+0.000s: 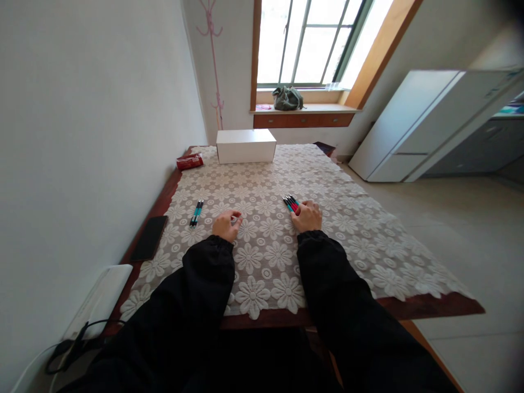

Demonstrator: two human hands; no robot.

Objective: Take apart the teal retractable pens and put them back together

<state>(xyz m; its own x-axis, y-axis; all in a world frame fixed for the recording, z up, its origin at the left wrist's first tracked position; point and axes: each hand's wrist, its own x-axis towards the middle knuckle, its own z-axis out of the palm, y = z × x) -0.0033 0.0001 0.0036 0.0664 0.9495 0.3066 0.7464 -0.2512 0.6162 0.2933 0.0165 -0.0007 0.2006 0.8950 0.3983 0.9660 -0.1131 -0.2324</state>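
Several pens (290,203) with black, teal and red parts lie side by side on the flowered tablecloth. My right hand (308,216) is closed around their near ends, and its palm hides part of them. To the left, my left hand (226,225) rests on the cloth with bent fingers. A small gap shows between its thumb and forefinger, and nothing is visible in it. Farther left, a few teal and black pens (196,213) lie together, apart from my left hand.
A white box (246,147) stands at the table's far end, with a red packet (190,161) to its left. Along the left edge lie a dark phone (149,238) and a white power strip (98,300) with cables. The tablecloth (282,254) covers most of the table; a wall adjoins its left side.
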